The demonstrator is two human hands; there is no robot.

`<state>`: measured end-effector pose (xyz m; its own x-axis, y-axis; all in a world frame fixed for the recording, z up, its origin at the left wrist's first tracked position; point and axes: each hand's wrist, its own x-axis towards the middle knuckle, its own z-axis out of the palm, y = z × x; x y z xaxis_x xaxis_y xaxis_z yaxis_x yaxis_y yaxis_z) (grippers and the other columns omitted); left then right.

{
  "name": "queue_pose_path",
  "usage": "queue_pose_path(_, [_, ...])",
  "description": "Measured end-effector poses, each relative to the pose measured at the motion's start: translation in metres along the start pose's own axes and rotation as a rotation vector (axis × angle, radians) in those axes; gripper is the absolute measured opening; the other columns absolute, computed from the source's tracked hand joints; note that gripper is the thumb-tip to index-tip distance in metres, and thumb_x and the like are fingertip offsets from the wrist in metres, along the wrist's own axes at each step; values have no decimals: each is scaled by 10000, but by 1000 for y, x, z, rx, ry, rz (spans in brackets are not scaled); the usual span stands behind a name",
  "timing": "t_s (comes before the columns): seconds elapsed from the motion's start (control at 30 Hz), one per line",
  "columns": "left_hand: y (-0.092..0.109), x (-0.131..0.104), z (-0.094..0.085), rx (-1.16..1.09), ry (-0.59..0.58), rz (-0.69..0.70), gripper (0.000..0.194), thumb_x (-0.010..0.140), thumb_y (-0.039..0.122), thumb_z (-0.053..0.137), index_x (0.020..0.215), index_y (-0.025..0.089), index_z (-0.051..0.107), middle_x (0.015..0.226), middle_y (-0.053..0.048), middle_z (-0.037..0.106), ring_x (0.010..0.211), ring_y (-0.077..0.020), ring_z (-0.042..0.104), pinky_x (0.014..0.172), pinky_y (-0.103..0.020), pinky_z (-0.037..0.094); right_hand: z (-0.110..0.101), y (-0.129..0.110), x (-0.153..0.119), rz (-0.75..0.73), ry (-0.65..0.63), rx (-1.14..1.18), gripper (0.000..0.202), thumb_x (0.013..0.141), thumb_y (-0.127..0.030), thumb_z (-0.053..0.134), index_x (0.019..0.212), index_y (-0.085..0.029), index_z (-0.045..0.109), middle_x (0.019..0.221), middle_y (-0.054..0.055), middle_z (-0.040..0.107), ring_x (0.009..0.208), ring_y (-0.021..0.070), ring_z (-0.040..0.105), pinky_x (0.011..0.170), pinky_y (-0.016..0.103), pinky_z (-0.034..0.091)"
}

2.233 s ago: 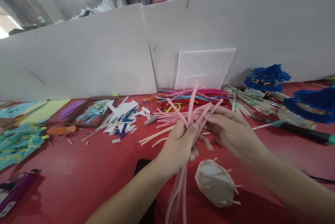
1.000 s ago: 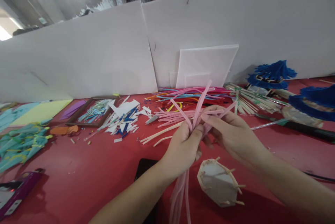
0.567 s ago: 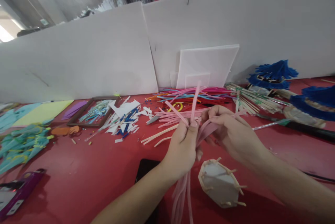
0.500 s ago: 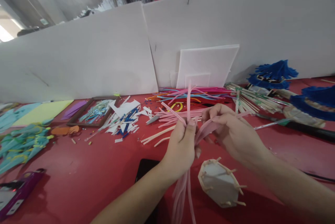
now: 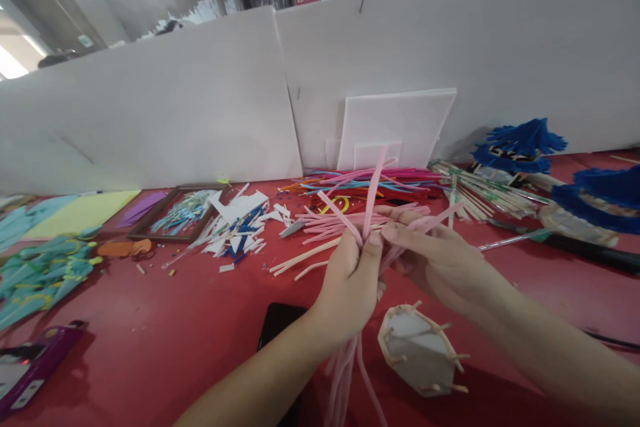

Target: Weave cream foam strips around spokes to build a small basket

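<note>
My left hand (image 5: 353,284) is closed around a bunch of pink pipe cleaners (image 5: 345,374), whose long ends hang below the fist while a few stick up above the thumb. Close against it, my right hand (image 5: 435,250) pinches other strands of the same bunch, which run out between its fingers toward the upper right. Parts of the fingers of both hands are hidden behind the strands and each other. Just below my right hand, a small grey board with wooden sticks (image 5: 423,350) around its rim rests on the red table (image 5: 165,340).
Behind my hands lie pink stems (image 5: 325,222) and multicoloured pipe cleaners (image 5: 320,180). A phone (image 5: 280,320) is beneath my left forearm. Wooden sticks (image 5: 475,194) and blue-roofed models (image 5: 530,140) stand right; paper scraps (image 5: 240,214), a frame (image 5: 193,230) and a power strip (image 5: 37,367) left.
My right hand has shifted left, closer to my left thumb, with its strands drawn along. The upright pink strands lean more to the right.
</note>
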<state>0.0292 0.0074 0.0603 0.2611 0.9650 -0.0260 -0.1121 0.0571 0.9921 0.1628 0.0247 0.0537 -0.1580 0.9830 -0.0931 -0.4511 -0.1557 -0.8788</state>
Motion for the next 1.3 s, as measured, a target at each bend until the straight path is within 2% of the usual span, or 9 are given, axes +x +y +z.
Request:
queue_pose_path(0.1, [3,0,1,-13,-16,-10,290,952,484,543,918,199,505,645,74,470,425,-49,368,398,-191,281,-1,4,1,46,-86,1,378,589,-407,919,839,-209,716,726,-3,662,624,131,583,519,265,488])
queue_pose_path(0.23, [3,1,1,-19,32,-22,345,920,532,557,829,206,490,606,69,482,421,-57,407,397,-184,296,0,9,1,-20,-94,9,314,630,-440,897,668,-210,686,648,-1,651,632,147,597,532,279,508])
queue_pose_path(0.37, [3,2,-1,8,22,-80,338,920,539,529,831,214,497,533,68,502,402,-95,492,386,-190,338,1,7,0,-32,-100,-3,318,690,-474,847,702,-203,681,696,44,695,635,204,649,396,285,458])
queue_pose_path(0.47, [4,3,-1,45,5,-86,337,916,544,539,884,208,544,562,58,538,407,-108,529,387,-201,362,-1,5,0,-76,-26,-4,326,698,-483,840,739,-211,665,716,44,700,626,216,661,330,268,415])
queue_pose_path(0.57, [4,3,-1,55,-14,-51,327,904,530,572,911,204,561,626,48,565,407,-91,517,384,-196,344,-2,8,0,-123,45,-4,304,713,-455,842,796,-224,663,774,31,709,681,202,671,365,254,449])
queue_pose_path(0.77, [2,3,-1,59,-37,-73,302,910,477,594,816,189,602,522,49,525,404,-94,480,424,-206,374,3,13,-3,-70,-25,-40,351,660,-462,876,786,-213,664,789,25,709,542,142,589,374,264,460])
queue_pose_path(0.97, [-4,4,-3,-61,-75,-46,458,882,626,595,908,183,705,763,-48,702,673,-182,664,547,-262,497,-1,4,-2,-116,154,4,396,653,-535,856,887,-249,714,883,44,739,766,225,702,490,304,533])
queue_pose_path(1.13, [0,3,-4,28,-146,-163,577,828,756,555,764,185,614,515,21,554,429,-119,502,419,-230,381,1,2,-4,-57,56,-91,458,610,-587,867,833,-216,717,704,11,690,551,154,606,398,262,427])
queue_pose_path(1.3, [0,2,-2,61,-136,-174,664,776,841,499,722,182,558,492,35,509,395,-83,428,410,-213,349,2,3,-1,-97,89,-121,451,581,-589,879,695,-208,666,540,-39,573,452,102,484,395,245,389])
